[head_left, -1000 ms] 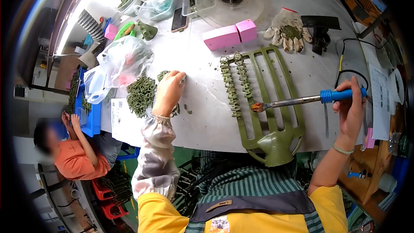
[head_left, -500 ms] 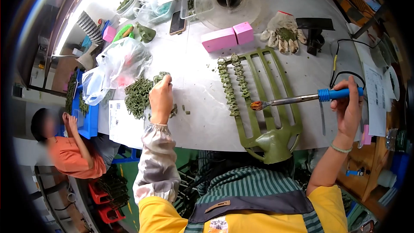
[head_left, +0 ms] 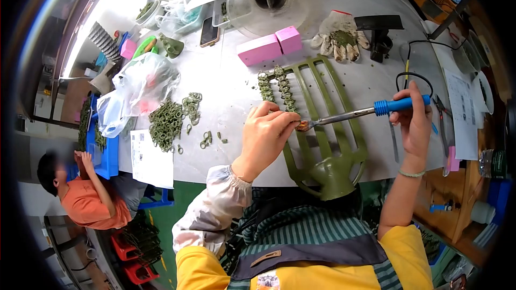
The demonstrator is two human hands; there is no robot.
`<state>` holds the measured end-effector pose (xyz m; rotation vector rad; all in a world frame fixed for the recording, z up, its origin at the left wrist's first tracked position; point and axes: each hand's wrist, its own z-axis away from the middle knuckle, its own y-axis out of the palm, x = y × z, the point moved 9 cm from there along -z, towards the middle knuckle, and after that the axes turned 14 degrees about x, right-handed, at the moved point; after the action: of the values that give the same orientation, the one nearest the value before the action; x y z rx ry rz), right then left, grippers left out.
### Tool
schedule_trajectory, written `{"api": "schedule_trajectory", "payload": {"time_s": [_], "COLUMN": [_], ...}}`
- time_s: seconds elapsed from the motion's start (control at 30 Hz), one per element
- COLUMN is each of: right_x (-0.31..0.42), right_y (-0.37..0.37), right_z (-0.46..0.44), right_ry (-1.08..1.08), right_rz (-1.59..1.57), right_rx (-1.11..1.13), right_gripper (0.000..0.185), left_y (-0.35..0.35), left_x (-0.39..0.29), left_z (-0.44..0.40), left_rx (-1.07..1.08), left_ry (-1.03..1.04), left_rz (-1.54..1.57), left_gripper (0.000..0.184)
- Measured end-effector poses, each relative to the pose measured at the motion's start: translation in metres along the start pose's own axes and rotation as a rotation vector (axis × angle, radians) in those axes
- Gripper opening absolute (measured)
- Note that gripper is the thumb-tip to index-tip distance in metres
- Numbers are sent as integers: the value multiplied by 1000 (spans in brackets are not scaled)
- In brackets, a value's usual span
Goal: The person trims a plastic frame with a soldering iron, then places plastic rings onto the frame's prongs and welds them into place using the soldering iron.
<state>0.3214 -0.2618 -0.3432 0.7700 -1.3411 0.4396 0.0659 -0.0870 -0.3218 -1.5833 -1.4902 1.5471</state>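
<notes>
In my right hand is a soldering iron with a blue handle, its metal shaft pointing left. Its darkened tip meets the fingertips of my left hand. Those fingers are pinched together over the left bar of a green slotted frame, hiding whatever they hold. Small green rings stand in two rows along the upper left of the frame. Further left lies a heap of green rings, with a smaller cluster and several loose ones beside it.
Pink blocks, a stained glove and a black stand lie beyond the frame. A phone and plastic bags are at left. The iron's cable loops at right. A person in an orange shirt sits at far left.
My left hand has moved right, from the heap of rings to the frame's left bar at the iron's tip. The whole view has shifted slightly; the iron still lies over the frame.
</notes>
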Motion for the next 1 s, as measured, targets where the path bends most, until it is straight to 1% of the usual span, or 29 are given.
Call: {"api": "schedule_trajectory", "payload": {"time_s": [0.23,0.33,0.5,0.6,0.63,0.67,0.7,0.77,0.83,0.87,0.97,1.0], "right_x": [-9,3,19,20,21,19,18,17,17,17,19,19], "right_y": [11,-3,-15,-13,-14,-15,-15,-14,-13,-12,-10,-10], "right_z": [-4,0,4,6,6,6,6,6,7,7,8,9], "right_ry": [19,-23,-53,-73,-78,-70,-62,-57,-61,-61,-63,-65], "right_rz": [-27,5,35,28,29,26,23,26,40,39,41,42], "right_rx": [6,-36,-34,-19,-15,-8,-1,8,9,9,5,0], "right_gripper": [45,44,40,39,38,39,39,40,40,40,41,41], "left_y": [12,10,3,-20,-27,-43,-57,-73,-79,-78,-70,-71], "left_x": [2,1,1,44,83,117,159,221,251,261,268,261], "left_z": [-6,-7,-7,-1,13,27,43,80,105,113,117,115], "left_rx": [31,46,88,-14,-64,-147,-147,-60,-36,-45,-51,-76], "left_ry": [-1,14,37,-95,-310,-447,-558,-729,-826,-831,-815,-778], "left_rz": [-37,-52,-30,331,395,302,129,-349,-394,-293,-71,-87], "left_gripper": [13,13,15,14,14,15,17,21,30,31,28,25]}}
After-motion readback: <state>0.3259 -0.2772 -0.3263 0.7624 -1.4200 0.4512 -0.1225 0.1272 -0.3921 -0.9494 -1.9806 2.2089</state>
